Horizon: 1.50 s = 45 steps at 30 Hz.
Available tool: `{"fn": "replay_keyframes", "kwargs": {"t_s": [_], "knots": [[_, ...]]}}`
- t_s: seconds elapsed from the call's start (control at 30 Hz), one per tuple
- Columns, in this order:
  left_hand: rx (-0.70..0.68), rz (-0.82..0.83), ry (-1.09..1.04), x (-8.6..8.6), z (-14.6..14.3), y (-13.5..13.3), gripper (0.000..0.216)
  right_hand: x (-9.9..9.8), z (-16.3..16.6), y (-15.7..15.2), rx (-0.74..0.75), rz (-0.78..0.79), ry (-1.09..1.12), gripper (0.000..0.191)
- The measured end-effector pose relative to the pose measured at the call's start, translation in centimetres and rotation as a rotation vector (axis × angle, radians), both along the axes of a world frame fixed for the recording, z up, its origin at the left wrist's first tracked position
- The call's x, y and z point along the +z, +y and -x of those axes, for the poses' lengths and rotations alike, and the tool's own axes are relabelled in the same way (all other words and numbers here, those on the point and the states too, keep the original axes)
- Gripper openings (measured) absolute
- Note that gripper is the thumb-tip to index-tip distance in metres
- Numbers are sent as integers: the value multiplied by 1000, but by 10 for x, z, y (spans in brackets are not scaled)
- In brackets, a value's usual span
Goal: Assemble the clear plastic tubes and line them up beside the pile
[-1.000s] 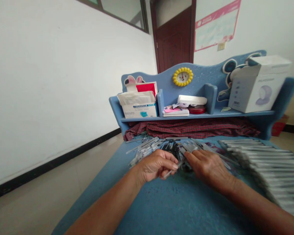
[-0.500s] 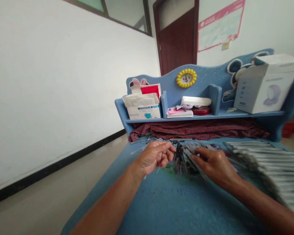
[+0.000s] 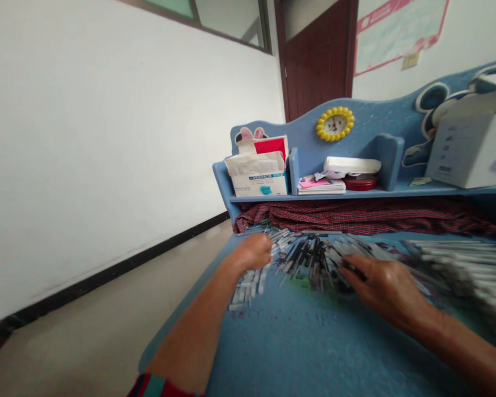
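My left hand (image 3: 254, 252) is curled closed at the left of the spread; its fingertips face away, so anything inside is hidden. Below and beside it lie short clear plastic pieces (image 3: 248, 289). My right hand (image 3: 380, 278) has thumb and fingers pinched at a thin, translucent pen-like stick (image 3: 334, 255), partly covered by the fingers. Between the hands, a fan of slim dark sticks (image 3: 300, 255) rests on the blue table (image 3: 297, 347). More pale translucent sticks (image 3: 361, 246) lie just behind my right hand.
A blurred stack of long grey-white tubes (image 3: 471, 264) lies at the right. Folded checked cloth (image 3: 355, 216) fills the space under the blue shelf (image 3: 380, 193). On the shelf stand a mask box (image 3: 258, 182), papers (image 3: 320, 188), a red tin (image 3: 360, 183) and a white carton (image 3: 465, 143).
My left hand has moved left, away from the dark sticks, and turned over into a fist above the clear pieces. My right hand stays by the sticks. The view has shifted left.
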State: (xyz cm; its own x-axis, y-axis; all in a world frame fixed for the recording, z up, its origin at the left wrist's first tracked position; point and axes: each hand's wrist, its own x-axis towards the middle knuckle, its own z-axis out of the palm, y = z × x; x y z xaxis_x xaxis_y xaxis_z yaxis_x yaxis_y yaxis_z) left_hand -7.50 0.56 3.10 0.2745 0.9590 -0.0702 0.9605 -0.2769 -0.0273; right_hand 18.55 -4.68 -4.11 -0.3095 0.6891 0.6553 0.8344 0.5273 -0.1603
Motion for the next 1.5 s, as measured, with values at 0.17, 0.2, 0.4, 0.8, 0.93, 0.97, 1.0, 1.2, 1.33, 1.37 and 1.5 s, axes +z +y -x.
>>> {"fn": "replay_keyframes", "kwargs": {"t_s": [0.17, 0.2, 0.4, 0.8, 0.93, 0.97, 1.0, 1.2, 1.33, 1.37, 1.5], "knots": [[61, 1, 134, -4, -11, -5, 19, -1, 1, -1, 36, 2, -53, 14], [75, 5, 150, -5, -14, -6, 19, -1, 1, -2, 41, 4, -56, 14], [98, -11, 145, -9, -20, -7, 18, 1, 2, -3, 76, 45, -67, 14], [-62, -119, -42, -18, -30, -11, 14, 1, -1, 0, 31, 69, -90, 16], [-197, -167, -115, -33, -45, -11, 22, 2, 0, 1, 10, 71, -104, 16], [-205, -172, -120, -37, -49, -11, 23, 2, 0, 1, 7, 65, -104, 16], [-200, -176, -123, -41, -53, -11, 24, 2, 1, 1, 7, 59, -102, 16], [-134, -138, -175, -49, -68, -6, 20, 3, 2, 0, 16, 29, -87, 15], [-116, -94, -279, -49, -65, -2, 14, 6, 3, 0, 5, 21, -89, 16], [-110, -82, -308, -49, -64, -2, 13, 7, 3, -1, 8, 25, -92, 17], [-90, -49, -406, -49, -57, 0, 9, 8, 2, 0, 29, 34, -86, 18]]}}
